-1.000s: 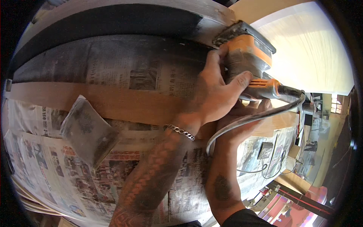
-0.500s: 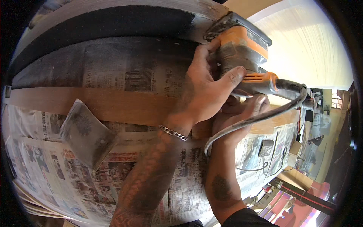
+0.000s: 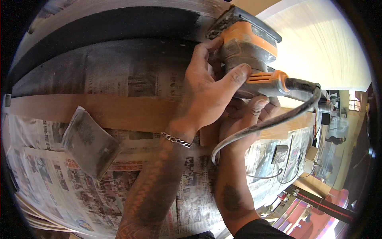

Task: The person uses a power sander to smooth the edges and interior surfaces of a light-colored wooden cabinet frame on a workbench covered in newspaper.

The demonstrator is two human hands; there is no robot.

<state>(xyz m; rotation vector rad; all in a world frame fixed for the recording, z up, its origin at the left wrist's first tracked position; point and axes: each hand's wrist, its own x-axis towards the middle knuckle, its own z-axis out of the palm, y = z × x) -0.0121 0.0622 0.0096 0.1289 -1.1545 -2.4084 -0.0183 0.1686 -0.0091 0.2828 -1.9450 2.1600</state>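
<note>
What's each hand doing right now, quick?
Left hand: closed, holding the orange-and-black sander.
Right hand: fingers curled just under the sander's handle; whether it grips cannot be told.

My sander (image 3: 242, 51): orange and dusty dark grey
Its cord (image 3: 270, 125): chalky grey
My bracelet (image 3: 176, 140): silver links
My left forearm (image 3: 155, 191): dark, scale-like tattoo
My right forearm (image 3: 234, 195): one dark tattooed patch
Newspaper (image 3: 43, 171), lower left: off-white, printed grey and red
Strip (image 3: 43, 107), left: plain brown
Folded sheet (image 3: 91, 141), left: grey, darker blotch
Band (image 3: 111, 26), upper left: black
Panel (image 3: 318, 47), upper right: pale cream
</note>
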